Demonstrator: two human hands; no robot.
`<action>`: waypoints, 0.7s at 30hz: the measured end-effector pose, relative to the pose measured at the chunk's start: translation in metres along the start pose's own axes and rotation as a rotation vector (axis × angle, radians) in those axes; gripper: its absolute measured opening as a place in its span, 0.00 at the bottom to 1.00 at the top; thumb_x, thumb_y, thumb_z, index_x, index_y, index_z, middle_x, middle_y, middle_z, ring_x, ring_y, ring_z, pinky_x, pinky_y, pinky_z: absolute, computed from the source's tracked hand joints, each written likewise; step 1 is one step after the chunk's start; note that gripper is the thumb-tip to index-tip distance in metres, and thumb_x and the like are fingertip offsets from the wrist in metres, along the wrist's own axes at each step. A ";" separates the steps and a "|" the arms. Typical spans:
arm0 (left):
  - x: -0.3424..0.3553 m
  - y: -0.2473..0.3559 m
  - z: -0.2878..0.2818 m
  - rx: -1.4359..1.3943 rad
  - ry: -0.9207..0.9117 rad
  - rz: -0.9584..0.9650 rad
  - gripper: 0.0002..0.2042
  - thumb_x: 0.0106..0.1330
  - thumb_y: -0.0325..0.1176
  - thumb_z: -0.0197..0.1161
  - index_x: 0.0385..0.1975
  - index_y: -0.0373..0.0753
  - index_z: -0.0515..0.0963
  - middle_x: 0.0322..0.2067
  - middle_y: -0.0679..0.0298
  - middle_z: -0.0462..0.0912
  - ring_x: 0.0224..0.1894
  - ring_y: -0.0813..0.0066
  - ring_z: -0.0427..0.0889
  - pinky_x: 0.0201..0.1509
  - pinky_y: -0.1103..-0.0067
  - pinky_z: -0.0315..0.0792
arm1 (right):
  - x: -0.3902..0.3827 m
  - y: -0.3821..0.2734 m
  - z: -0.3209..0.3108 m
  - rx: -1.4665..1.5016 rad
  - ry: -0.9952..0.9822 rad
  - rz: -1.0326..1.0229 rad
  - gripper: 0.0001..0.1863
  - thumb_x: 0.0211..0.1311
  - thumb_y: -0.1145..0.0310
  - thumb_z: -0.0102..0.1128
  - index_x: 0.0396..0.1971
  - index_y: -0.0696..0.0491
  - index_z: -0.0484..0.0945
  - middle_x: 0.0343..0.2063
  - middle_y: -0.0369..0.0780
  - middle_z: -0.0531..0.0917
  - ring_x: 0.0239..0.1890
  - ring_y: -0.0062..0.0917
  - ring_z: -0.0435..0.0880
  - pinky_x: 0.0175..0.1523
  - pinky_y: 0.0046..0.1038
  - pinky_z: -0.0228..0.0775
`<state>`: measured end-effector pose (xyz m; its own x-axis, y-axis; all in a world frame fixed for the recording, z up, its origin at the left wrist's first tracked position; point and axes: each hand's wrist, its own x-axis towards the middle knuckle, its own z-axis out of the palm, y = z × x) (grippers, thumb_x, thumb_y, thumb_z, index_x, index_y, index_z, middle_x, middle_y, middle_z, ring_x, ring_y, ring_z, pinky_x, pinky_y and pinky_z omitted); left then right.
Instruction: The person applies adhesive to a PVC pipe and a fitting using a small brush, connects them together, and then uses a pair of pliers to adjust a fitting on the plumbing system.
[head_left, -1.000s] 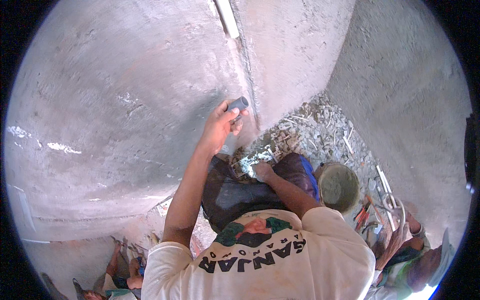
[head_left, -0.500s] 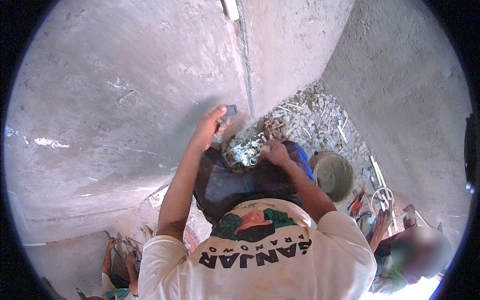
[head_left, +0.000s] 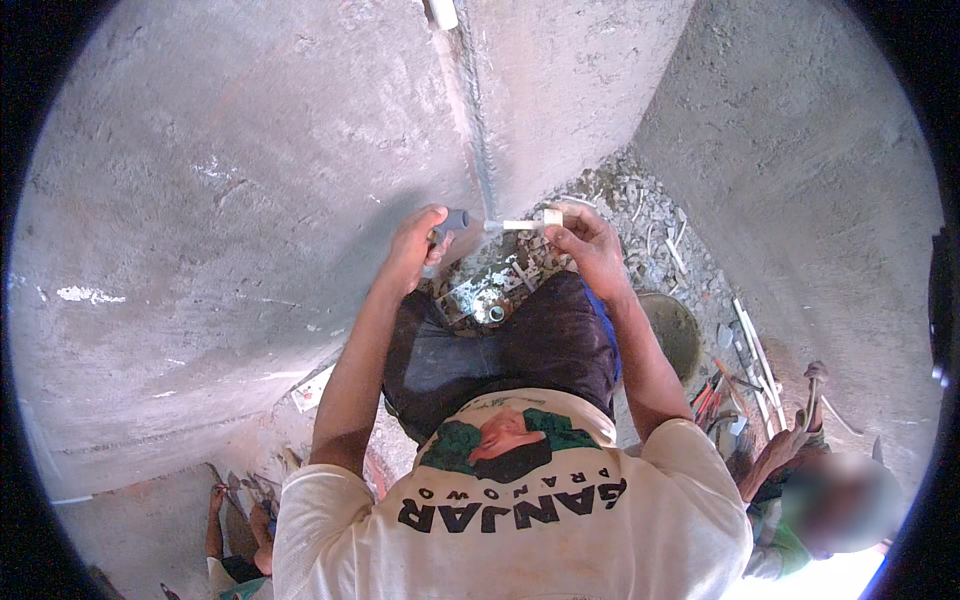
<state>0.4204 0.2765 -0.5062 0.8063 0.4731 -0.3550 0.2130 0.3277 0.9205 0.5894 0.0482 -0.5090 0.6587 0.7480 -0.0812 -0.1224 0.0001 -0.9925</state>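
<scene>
In my left hand (head_left: pixel 415 245), held close to the wall, is a grey plastic pipe fitting (head_left: pixel 457 219) with its round end toward the right. My right hand (head_left: pixel 588 245) pinches the pale block-shaped top of a glue applicator (head_left: pixel 522 225). The white stem runs left from my fingers, and its whitish tip is just short of the fitting, with a small gap between them. Low between my knees stands a small round-mouthed container (head_left: pixel 497 314), among white-smeared debris.
A vertical groove (head_left: pixel 470 120) runs down the wall, with a white pipe (head_left: pixel 442 13) at its top. Rubble (head_left: pixel 640 205) covers the floor corner. A bucket (head_left: pixel 672 335) stands beside my right leg, near white pipes (head_left: pixel 755 350). People work behind on both sides, one person's hand (head_left: pixel 790 440) at right.
My right hand has risen from beside the container between my knees to the fitting's height, and the applicator now shows in it. My left hand has barely moved with the pipe fitting.
</scene>
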 end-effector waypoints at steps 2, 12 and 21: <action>0.000 0.000 0.002 -0.010 -0.016 0.007 0.13 0.66 0.44 0.55 0.37 0.40 0.72 0.21 0.70 0.72 0.17 0.85 0.63 0.18 0.85 0.55 | 0.005 -0.008 0.006 -0.022 -0.011 -0.037 0.18 0.60 0.75 0.62 0.51 0.58 0.75 0.34 0.35 0.82 0.32 0.16 0.77 0.38 0.21 0.71; -0.002 0.000 0.006 -0.022 -0.047 -0.001 0.12 0.67 0.43 0.55 0.37 0.39 0.73 0.22 0.69 0.72 0.17 0.85 0.63 0.18 0.86 0.55 | 0.003 -0.026 0.029 -0.343 -0.020 -0.459 0.21 0.54 0.69 0.70 0.49 0.56 0.77 0.34 0.40 0.82 0.32 0.23 0.82 0.40 0.26 0.76; 0.000 -0.002 0.005 0.023 -0.026 0.052 0.13 0.67 0.44 0.54 0.37 0.40 0.74 0.21 0.71 0.72 0.17 0.87 0.63 0.19 0.87 0.55 | -0.006 -0.044 0.029 -0.328 -0.101 -0.193 0.21 0.54 0.69 0.71 0.48 0.55 0.78 0.33 0.38 0.80 0.33 0.21 0.83 0.40 0.24 0.77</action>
<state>0.4229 0.2718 -0.5071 0.8308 0.4675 -0.3021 0.1826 0.2837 0.9414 0.5695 0.0625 -0.4625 0.5681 0.8164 0.1035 0.2514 -0.0525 -0.9665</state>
